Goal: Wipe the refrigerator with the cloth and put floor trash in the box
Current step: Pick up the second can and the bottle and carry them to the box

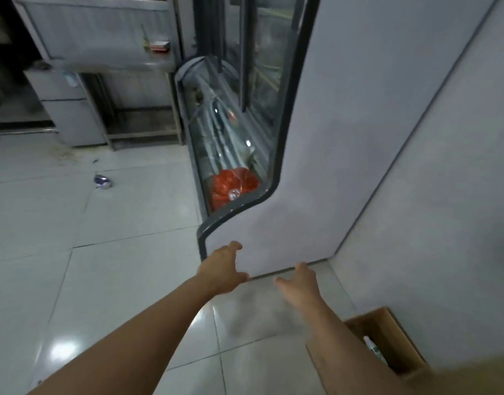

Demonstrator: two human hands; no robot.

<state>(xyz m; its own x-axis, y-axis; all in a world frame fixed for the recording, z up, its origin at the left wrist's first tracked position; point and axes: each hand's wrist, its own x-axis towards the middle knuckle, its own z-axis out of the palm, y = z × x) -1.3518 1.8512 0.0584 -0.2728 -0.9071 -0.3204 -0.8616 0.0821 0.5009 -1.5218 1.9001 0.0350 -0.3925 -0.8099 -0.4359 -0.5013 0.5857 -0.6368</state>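
A steel counter point(102, 32) is standing at the upper left, and a red-and-white packet point(159, 46) is lying on its top near the right end. A lower shelf point(143, 135) is running beneath it, close to the tiles. Left of the counter's legs, a grey cabinet point(65, 106) is sitting on the floor point(45, 252). The pale, glossy floor tiles are reflecting a bright light at lower left. A plain grey wall point(444, 223) is filling the right side.

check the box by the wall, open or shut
Open: the box has its top flaps up, and something pale shows inside.
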